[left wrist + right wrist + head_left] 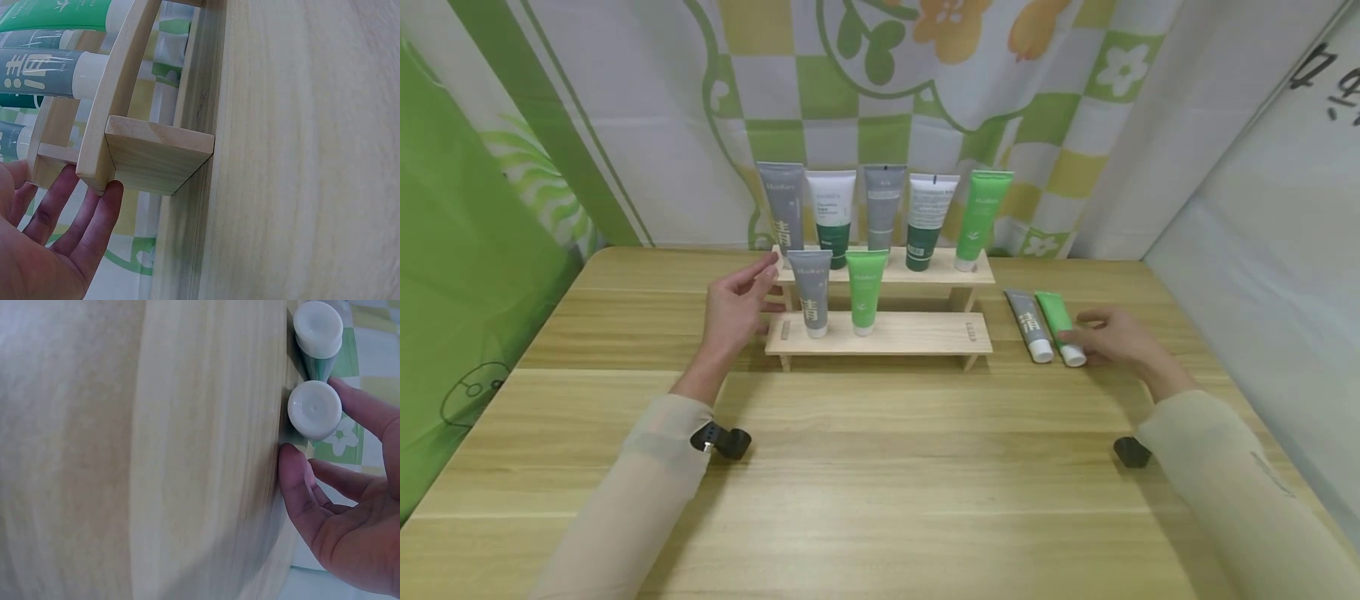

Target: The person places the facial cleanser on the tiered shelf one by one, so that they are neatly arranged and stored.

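At the left end of a two-step wooden rack (pixel 880 337), my left hand (pixel 737 304) has its fingers extended. In the left wrist view its fingertips (pixel 112 190) touch the end of the lower shelf. My right hand (pixel 1112 340) is spread around a green tube (pixel 1056 312) lying on the table; whether it touches the tube is unclear. In the right wrist view, the fingers and thumb are apart on either side of its white cap (pixel 314 409). A grey tube (pixel 1026 321) lies just left of the green one.
On the lower step stand a small grey tube (pixel 812 292) and a small green tube (pixel 866 292). Several larger tubes, grey, white-and-green and green (pixel 983 217), stand on the upper step. A patterned curtain (pixel 880 92) hangs behind the wooden table (pixel 880 483).
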Demonstrator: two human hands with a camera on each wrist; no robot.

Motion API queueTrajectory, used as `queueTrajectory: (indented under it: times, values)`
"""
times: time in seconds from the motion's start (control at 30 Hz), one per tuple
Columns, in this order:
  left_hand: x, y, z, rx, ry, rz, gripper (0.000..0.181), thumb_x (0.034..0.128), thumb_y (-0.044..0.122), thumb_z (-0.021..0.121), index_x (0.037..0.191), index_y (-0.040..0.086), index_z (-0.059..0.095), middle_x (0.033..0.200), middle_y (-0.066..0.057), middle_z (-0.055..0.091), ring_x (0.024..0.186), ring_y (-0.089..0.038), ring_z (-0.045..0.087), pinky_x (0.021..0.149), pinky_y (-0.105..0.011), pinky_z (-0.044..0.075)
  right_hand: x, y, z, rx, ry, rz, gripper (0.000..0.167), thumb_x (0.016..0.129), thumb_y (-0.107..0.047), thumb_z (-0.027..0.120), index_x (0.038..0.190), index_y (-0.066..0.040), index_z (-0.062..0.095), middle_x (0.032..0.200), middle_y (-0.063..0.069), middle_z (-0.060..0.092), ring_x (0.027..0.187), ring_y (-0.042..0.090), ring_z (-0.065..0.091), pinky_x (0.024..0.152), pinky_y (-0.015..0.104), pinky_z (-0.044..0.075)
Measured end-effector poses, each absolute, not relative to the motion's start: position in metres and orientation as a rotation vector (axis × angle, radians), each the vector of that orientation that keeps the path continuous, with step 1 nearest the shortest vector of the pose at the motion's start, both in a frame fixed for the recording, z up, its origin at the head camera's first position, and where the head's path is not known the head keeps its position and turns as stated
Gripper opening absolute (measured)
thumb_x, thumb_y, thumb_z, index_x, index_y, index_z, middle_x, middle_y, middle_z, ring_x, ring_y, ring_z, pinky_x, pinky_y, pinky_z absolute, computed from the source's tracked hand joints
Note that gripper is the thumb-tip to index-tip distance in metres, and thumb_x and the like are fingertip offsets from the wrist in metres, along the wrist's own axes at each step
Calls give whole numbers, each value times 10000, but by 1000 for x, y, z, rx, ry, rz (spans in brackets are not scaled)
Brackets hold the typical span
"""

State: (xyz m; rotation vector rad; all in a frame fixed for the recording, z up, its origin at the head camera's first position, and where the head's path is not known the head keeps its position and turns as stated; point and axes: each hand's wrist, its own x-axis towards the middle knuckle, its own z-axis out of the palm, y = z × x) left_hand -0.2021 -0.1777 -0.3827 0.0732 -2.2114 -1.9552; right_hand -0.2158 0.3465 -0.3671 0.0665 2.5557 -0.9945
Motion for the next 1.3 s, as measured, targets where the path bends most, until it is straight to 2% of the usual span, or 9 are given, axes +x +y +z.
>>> queueTrajectory:
  times: [0.1, 0.27, 0.47, 0.6, 1.03, 1.3]
  values:
    - [-202, -177, -382, 79, -2207, -1964, 423, 1000, 378, 639, 1378, 189, 629, 1036, -144, 726, 813, -332, 739, 471, -312, 575, -219, 345, -367, 64, 2564, -950, 865, 958, -395, 696, 1474, 168, 290, 1367, 432, 430, 901, 191, 677, 834, 367, 596]
    - [-202, -176, -382, 82, -2214, -1960, 433, 1000, 390, 634, 1388, 198, 621, 1111, -196, 708, 862, -414, 717, 494, -320, 586, -223, 342, -366, 56, 2540, -948, 827, 954, -344, 707, 1452, 185, 313, 1251, 350, 550, 867, 179, 668, 804, 357, 600]
    - [-202, -177, -382, 82, -2207, -1968, 438, 997, 395, 637, 1388, 200, 623, 1084, -165, 715, 866, -428, 712, 495, -332, 588, -226, 338, -365, 66, 2512, -988, 786, 950, -277, 711, 1431, 201, 315, 1159, 275, 584, 824, 156, 656, 766, 333, 605]
    - [-203, -177, -383, 79, -2214, -1952, 454, 992, 416, 635, 1391, 199, 621, 1149, -198, 701, 893, -454, 702, 488, -315, 583, -227, 338, -366, 75, 2493, -1018, 747, 945, -241, 715, 1416, 196, 334, 1103, 230, 593, 792, 152, 653, 749, 345, 610]
    - [-202, -176, -382, 113, -2244, -1936, 449, 993, 434, 622, 1390, 225, 626, 1123, -184, 713, 900, -442, 705, 516, -344, 594, -223, 340, -366, 105, 2523, -1000, 769, 956, -290, 696, 1450, 162, 318, 1258, 316, 483, 906, 212, 653, 812, 366, 600]
    - [-202, -176, -382, 104, -2227, -1950, 453, 987, 432, 627, 1386, 219, 629, 1094, -166, 722, 900, -445, 703, 517, -347, 597, -213, 334, -360, 96, 2592, -1085, 810, 971, -287, 678, 1485, 159, 239, 1239, 316, 491, 872, 211, 634, 780, 354, 603]
